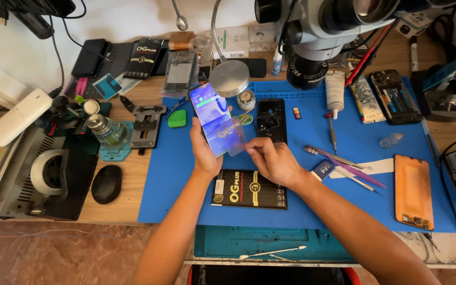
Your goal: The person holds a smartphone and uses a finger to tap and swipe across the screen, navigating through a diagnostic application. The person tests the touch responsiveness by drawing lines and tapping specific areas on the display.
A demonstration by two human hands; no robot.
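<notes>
My left hand [202, 150] holds a smartphone [213, 113] with a lit screen, tilted up above the blue work mat [175, 179]. My right hand [271, 160] pinches a clear protective film [234, 138] at its lower right corner, with the film lying partly over the phone's lower end. Just below both hands a flat black package [249, 189] rests on the mat. A dark phone body [271, 120] lies on the mat behind my right hand.
A microscope [317, 31] hangs over the mat's far side. Tweezers and probes [344, 166] lie right of my hand, an orange phone panel [414, 191] farther right. A round metal tin [229, 78], green pad [177, 119], glass bottle [106, 132] and black puck [106, 183] sit left.
</notes>
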